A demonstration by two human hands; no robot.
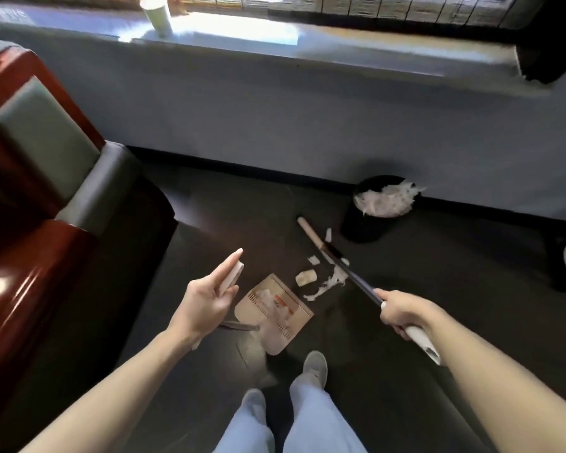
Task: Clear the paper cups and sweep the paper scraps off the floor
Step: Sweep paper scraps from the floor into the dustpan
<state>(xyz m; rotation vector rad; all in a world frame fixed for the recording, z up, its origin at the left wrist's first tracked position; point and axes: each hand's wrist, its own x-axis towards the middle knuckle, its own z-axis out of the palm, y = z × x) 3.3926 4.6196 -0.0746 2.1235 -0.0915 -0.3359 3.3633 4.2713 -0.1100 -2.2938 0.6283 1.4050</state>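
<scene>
Head view, looking down at dark floor (389, 338). Right hand (402, 310) clenched round broom handle (360, 282) — broom head (307, 228) among paper scraps (327, 284). Left hand (206, 304) loosely closed on pale dustpan handle (231, 279); dustpan (273, 313) on floor, scraps inside. Paper cup (156, 14) upright on windowsill (340, 57). Black bin (378, 207) by wall, full of paper.

Bare forearms, no sleeves; left hand (206, 308) and right hand (402, 310) ungloved. Light blue trousers (317, 416), pale grey shoes (315, 366).
</scene>
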